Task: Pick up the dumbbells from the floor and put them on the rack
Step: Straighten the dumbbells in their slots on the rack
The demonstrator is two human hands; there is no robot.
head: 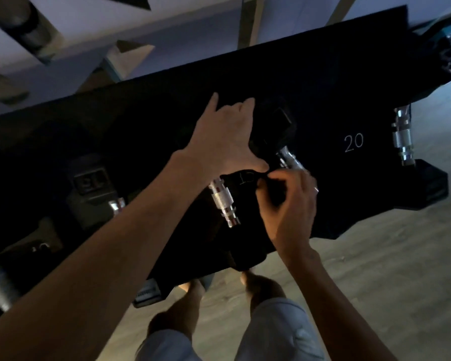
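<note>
Head view only, dim and a bit blurred.

- Landmark: white "20" mark [353, 143] on the black rack [323, 74].
- Held dumbbell [284, 156]: just left of the "20". Its chrome handle shows above the right hand, and its dark far head lies on the rack top.
- Right hand [289, 204]: below-left of the "20", fingers curled round the near end of that handle.
- Left hand [224, 136]: further left of the "20", fingers straight, thumb spread, flat against the dark head/rack surface. It grips nothing.
- Neighbour dumbbell [223, 201]: left of and below the "20", racked, beside the left wrist.
- Right-end dumbbell [402, 136]: just right of the "20", racked.

Step, as I judge it: seating the held dumbbell in its slot, the left hand steadying.

Next move: check that both heads sit in the cradle, uncurl the right fingers without pinching against the neighbour, then lift both hands clear. I can't tell whether any dumbbells are left on the floor [375, 282].
</note>
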